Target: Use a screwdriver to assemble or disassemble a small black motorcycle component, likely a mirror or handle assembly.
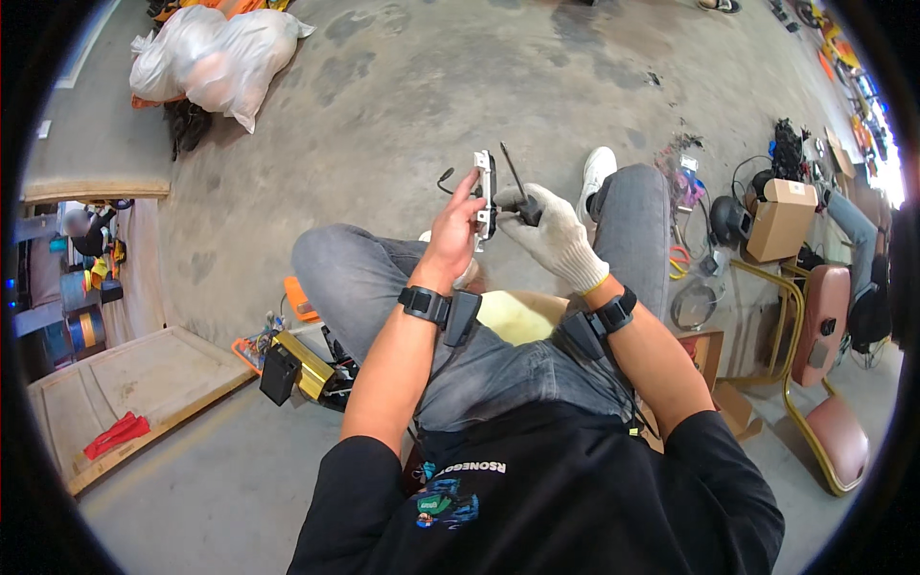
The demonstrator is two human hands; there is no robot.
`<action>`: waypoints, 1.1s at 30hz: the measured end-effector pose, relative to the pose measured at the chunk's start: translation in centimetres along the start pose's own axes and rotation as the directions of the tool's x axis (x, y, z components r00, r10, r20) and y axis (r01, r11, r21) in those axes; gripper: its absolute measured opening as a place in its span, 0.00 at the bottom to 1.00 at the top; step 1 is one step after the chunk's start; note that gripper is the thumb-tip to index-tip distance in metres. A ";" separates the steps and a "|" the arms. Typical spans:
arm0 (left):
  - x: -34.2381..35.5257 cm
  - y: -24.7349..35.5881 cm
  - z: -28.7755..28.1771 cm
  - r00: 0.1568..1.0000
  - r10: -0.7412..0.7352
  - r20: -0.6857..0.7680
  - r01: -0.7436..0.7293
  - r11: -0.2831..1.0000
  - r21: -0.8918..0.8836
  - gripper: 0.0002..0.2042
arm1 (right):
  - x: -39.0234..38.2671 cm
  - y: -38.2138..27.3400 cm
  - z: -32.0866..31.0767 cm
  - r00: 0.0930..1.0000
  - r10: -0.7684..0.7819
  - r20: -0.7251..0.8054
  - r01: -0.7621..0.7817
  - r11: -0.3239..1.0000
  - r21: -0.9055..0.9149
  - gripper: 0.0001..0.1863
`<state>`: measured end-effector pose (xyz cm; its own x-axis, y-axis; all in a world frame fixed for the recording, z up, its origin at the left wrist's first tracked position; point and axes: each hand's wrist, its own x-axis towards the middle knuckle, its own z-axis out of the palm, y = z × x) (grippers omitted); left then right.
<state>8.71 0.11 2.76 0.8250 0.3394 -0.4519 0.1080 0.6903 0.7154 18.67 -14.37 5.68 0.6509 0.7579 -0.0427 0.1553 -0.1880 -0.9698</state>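
Note:
My bare left hand (450, 238) is closed around a narrow white and black part (487, 192), held upright above my lap. A short dark cable (446, 177) with a rounded end sticks out to the left of that part. On my right hand (561, 240) is a pale knitted glove. Its fingers are wrapped round the dark handle of a screwdriver (513, 168), whose shaft points up and slightly left. The screwdriver is just right of the part; whether the gloved fingertips touch the part I cannot tell.
Beside my left knee lies a gold and black device (305, 364). A wooden board with a red cloth (117, 434) is farther left. White plastic bags (216, 62) sit at the far left. To the right are orange-handled scissors (679, 262), a cardboard box (781, 220) and a gold-framed chair (819, 326).

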 end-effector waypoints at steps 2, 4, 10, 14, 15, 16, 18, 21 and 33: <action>0.0 -0.2 -0.2 0.999 -0.035 0.000 0.034 0.999 0.035 0.28 | 0.1 0.4 -0.1 0.999 -0.027 0.018 0.027 0.999 -0.035 0.14; 0.0 -0.5 0.2 0.999 -0.043 -0.016 0.044 0.998 0.043 0.28 | 0.1 0.6 0.0 0.998 0.058 0.013 -0.056 0.994 -0.093 0.12; -0.2 -0.9 0.6 0.996 -0.054 -0.073 0.060 0.995 0.083 0.29 | 0.2 0.4 -0.2 0.999 -0.029 -0.015 0.025 0.975 -0.222 0.13; -0.1 -1.0 0.7 0.997 -0.055 -0.057 0.060 0.994 0.093 0.30 | 0.3 -0.5 -0.4 0.999 0.031 0.023 -0.025 0.981 -0.195 0.12; -0.2 -0.9 0.8 0.997 -0.072 -0.042 0.076 0.992 0.105 0.30 | 0.3 -0.7 -0.5 0.999 0.045 0.024 -0.039 0.978 -0.204 0.12; -0.2 -0.7 0.8 0.996 -0.090 -0.027 0.093 0.989 0.118 0.30 | 0.3 -0.7 -0.6 0.998 0.060 0.024 -0.053 0.976 -0.212 0.11; -0.2 -0.9 0.3 0.995 -0.097 0.012 0.095 0.987 0.133 0.31 | 0.3 -0.5 -0.8 0.997 0.060 0.050 -0.048 0.975 -0.218 0.11; -0.3 -1.1 0.9 0.997 -0.083 0.008 0.081 0.985 0.153 0.33 | 0.2 -1.4 -1.2 0.993 0.096 0.071 -0.075 0.964 -0.255 0.11; -0.7 -0.5 1.4 0.976 -0.171 0.132 0.180 0.982 -0.059 0.31 | -0.3 -0.5 -2.2 0.986 0.142 0.087 -0.120 0.968 -0.222 0.10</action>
<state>8.84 -1.33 3.47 0.8603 0.1287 -0.4933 0.2218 0.7767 0.5895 20.02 -15.92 6.66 0.5996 0.7748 -0.2002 0.2374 -0.4111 -0.8801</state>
